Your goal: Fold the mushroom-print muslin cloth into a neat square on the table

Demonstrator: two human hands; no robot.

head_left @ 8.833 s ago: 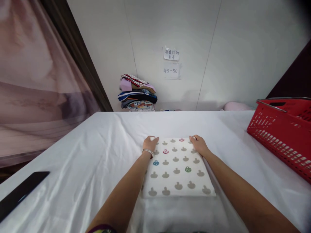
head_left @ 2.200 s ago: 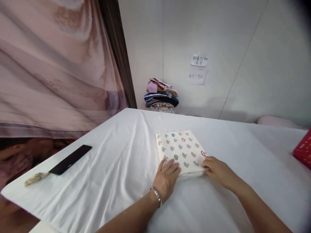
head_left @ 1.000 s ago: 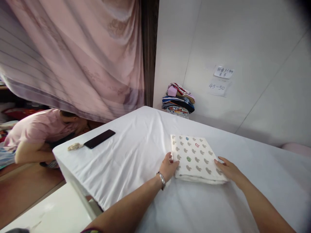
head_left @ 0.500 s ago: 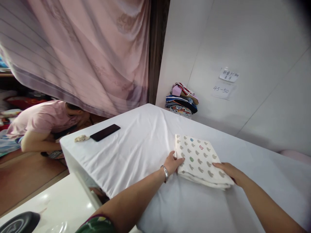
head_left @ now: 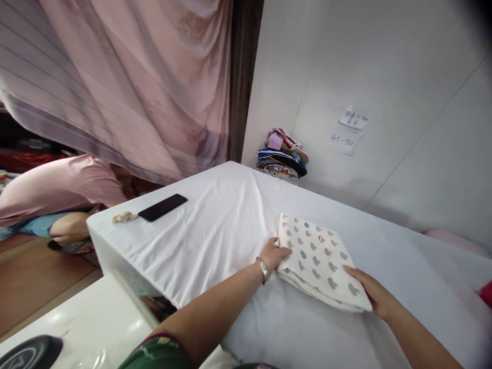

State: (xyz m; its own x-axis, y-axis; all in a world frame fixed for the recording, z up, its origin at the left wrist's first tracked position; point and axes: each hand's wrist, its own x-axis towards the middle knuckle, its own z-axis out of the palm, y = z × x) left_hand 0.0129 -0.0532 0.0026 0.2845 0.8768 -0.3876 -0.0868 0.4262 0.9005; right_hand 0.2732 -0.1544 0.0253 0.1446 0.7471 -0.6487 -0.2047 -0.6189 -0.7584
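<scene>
A folded cream cloth (head_left: 319,261) printed with grey mushroom-like shapes and a few coloured ones lies over the white-covered table (head_left: 215,220). My left hand (head_left: 273,254), with a silver bracelet at the wrist, grips its left edge, thumb on top. On the opposite side my right hand (head_left: 367,289) holds the right edge, its thumb on top and the other fingers hidden beneath. The cloth's near edge shows several layers and looks slightly raised; whether it touches the table there I cannot tell.
A black phone (head_left: 163,207) with a beige charm (head_left: 124,217) lies at the table's left. Folded clothes (head_left: 283,156) are stacked against the wall behind. Left of the table a person in a pink shirt (head_left: 65,184) bends low beneath a pink curtain (head_left: 154,77). Something red (head_left: 486,293) shows at the right edge.
The cloth has turned slightly, its right side coming nearer me with my right hand. The person at left has bent further down and left. My view has shifted a little.
</scene>
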